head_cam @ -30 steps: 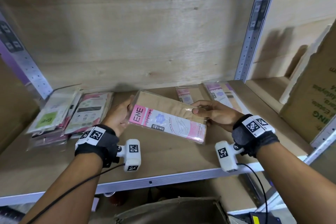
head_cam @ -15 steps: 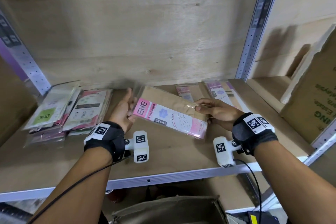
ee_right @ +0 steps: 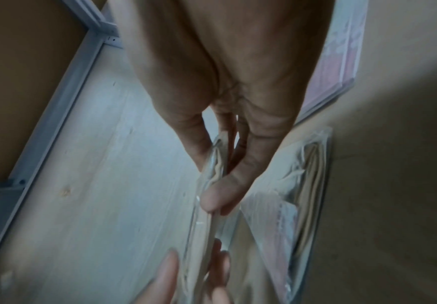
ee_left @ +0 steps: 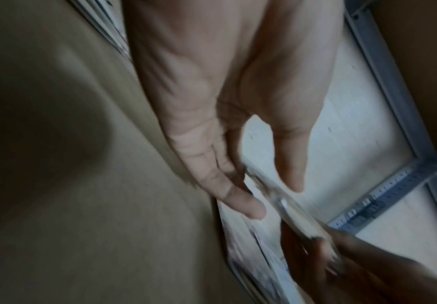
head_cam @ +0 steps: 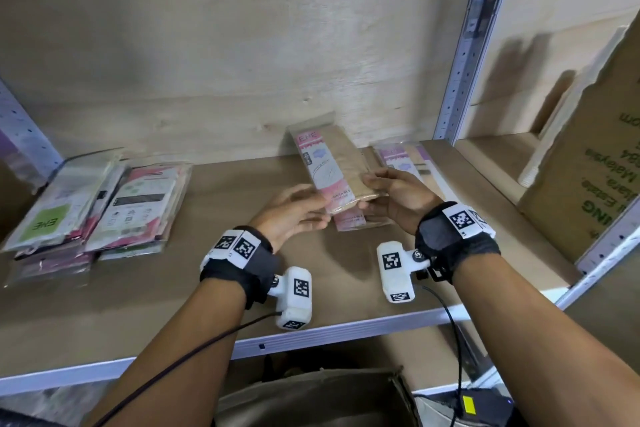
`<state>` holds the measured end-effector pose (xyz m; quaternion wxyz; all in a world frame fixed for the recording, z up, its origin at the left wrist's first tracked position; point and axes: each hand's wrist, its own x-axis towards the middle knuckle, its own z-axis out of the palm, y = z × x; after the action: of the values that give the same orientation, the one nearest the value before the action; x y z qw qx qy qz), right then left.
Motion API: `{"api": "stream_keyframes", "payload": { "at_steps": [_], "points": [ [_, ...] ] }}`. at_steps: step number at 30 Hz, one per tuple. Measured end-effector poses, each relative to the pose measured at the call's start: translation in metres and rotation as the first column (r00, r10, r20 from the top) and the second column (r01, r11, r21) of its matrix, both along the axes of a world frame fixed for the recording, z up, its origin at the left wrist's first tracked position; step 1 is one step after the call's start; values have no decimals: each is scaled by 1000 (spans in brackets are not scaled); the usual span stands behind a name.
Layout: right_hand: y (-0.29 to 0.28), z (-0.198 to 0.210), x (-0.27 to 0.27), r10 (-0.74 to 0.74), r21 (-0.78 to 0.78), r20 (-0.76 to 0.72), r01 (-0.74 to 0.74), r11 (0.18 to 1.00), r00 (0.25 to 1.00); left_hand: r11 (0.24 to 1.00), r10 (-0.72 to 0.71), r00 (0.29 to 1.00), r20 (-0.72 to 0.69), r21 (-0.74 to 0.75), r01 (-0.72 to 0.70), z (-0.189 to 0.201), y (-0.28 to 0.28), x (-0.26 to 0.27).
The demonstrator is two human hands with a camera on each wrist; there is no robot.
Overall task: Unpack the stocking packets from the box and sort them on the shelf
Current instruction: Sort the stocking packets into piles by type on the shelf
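A stocking packet (head_cam: 332, 166) with a pink ENE label and beige contents is tilted up over the wooden shelf (head_cam: 173, 288), its label end toward the back wall. My right hand (head_cam: 372, 189) pinches its near right edge between thumb and fingers (ee_right: 214, 201). My left hand (head_cam: 311, 201) reaches its near left corner with straight fingers (ee_left: 251, 209), thumb above and fingers below the edge. In the left wrist view the packet (ee_left: 298, 216) shows edge-on and blurred. Under it a similar packet (head_cam: 349, 220) lies flat on the shelf.
More pink packets (head_cam: 405, 159) lie at the back right by the metal upright (head_cam: 464, 45). Two stacks of other packets (head_cam: 138, 204) sit at the shelf's left end. A printed cardboard box (head_cam: 595, 166) stands in the right bay; an open box (head_cam: 311, 399) is below.
The packet has swung from lying crosswise to pointing at the back wall and moved right, over the flat packet. My left hand slid from its left end to its near corner.
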<state>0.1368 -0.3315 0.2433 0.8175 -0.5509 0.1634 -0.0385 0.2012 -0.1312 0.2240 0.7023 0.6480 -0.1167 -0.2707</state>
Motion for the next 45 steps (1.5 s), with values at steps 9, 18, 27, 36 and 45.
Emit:
{"api": "stream_keyframes", "payload": {
  "at_steps": [9,18,27,36,45],
  "points": [
    [-13,2,11,-108,-649,-179,-35,760,978,978,62,974,217,181,-103,4,-29,-2],
    [-14,6,0,-176,-802,-289,-138,581,941,934,17,973,228,343,-96,0,-40,1],
    [-10,7,-4,-177,-834,-323,-191,517,930,914,28,985,168,396,-93,-1,-41,1],
    [-8,8,-5,-186,-829,-333,-194,524,924,914,-4,987,158,402,-61,-1,-39,1],
    [1,22,-5,-235,-921,-239,-143,363,942,888,46,980,192,441,-128,8,-18,8]
  ]
}}
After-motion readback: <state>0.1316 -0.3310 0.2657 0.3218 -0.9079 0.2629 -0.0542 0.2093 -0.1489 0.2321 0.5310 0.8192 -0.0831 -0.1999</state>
